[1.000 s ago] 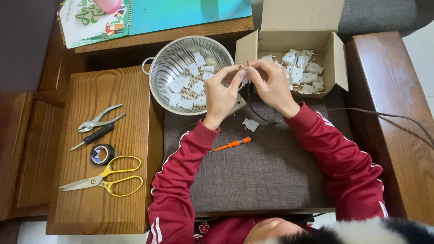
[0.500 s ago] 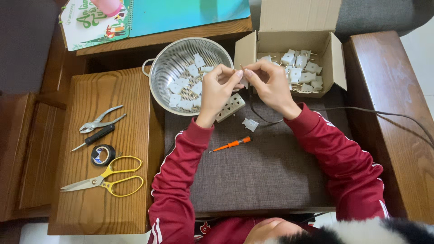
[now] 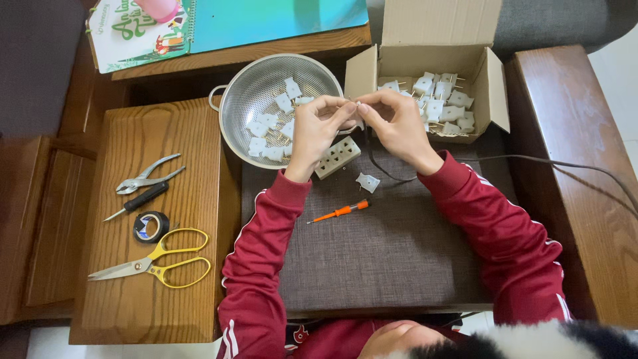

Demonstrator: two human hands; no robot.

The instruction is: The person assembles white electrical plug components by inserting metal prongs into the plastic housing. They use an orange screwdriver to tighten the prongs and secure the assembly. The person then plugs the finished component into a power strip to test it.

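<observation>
Grey cloth covers the table (image 3: 372, 266) under both hands. Left hand (image 3: 318, 129) and right hand (image 3: 392, 126) meet fingertip to fingertip, pinching a small white plug part (image 3: 357, 105) at a dark cord's (image 3: 379, 166) end, between colander (image 3: 266, 86) and box (image 3: 478, 66). Judged: wiring the plug; next calls for the orange screwdriver (image 3: 339, 212) lying below the hands.

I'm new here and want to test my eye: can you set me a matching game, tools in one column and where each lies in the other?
Things:
1. scissors
2. orange screwdriver
3. white plug pieces
4. pliers

Places:
A. in the cardboard box
B. on the grey mat
C. at the near end of the wooden board
D. at the far end of the tool row, above the tape roll

Pairs: 1-C, 2-B, 3-A, 4-D
</observation>
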